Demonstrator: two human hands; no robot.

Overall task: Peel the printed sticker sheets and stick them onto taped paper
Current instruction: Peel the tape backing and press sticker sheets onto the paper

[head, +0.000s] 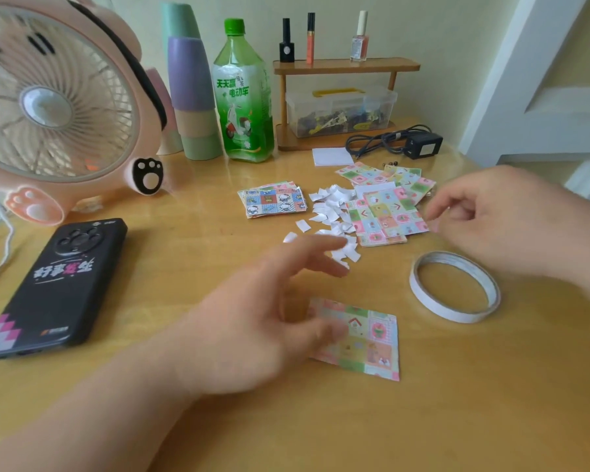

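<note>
Sticker sheet (372, 342) lies flat on the worktop (218, 424). Left hand (252, 330) has fingers spread, thumb resting on it. Right hand (498, 219), fingers loosely curled, hovers beside the sheet pile (389, 212).

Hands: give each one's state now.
Left hand: open, thumb at the near sticker sheet.
Right hand: fingers curled by the sheet stack; grip cannot be told.

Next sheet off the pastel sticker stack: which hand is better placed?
Right. The right hand hovers at the edge of the pastel sticker stack; the left hand is nearer the camera, thumb over the lone sheet.
</note>
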